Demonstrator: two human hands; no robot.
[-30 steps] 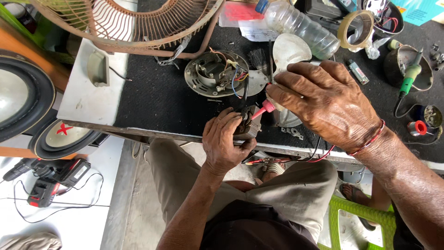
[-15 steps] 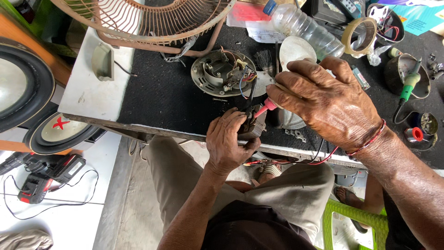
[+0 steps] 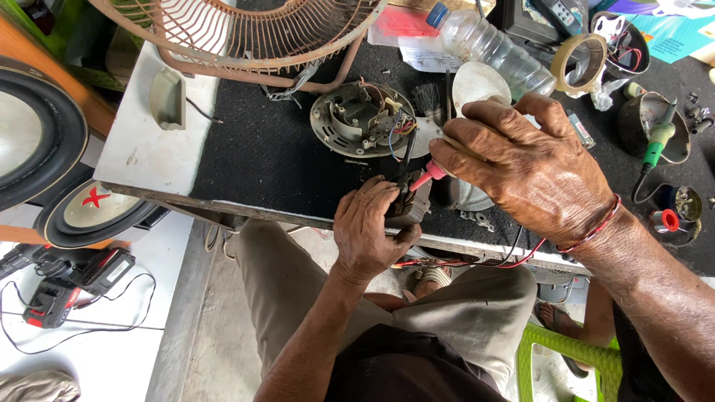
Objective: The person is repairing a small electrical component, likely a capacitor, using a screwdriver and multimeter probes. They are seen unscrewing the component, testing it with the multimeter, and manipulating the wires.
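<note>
At the near edge of the black-matted surface (image 3: 261, 156), left hand (image 3: 370, 231) has its fingers wrapped tight round a small dark switch block (image 3: 412, 202), held just off the edge, while right hand (image 3: 521, 167) pinches a red test probe (image 3: 430, 174) with its tip on the block's top. Looks like a contact-testing step on wires running to the open fan motor housing (image 3: 363, 119) close behind; next touch likely needs a steady block and careful tip placement on a neighbouring terminal.
</note>
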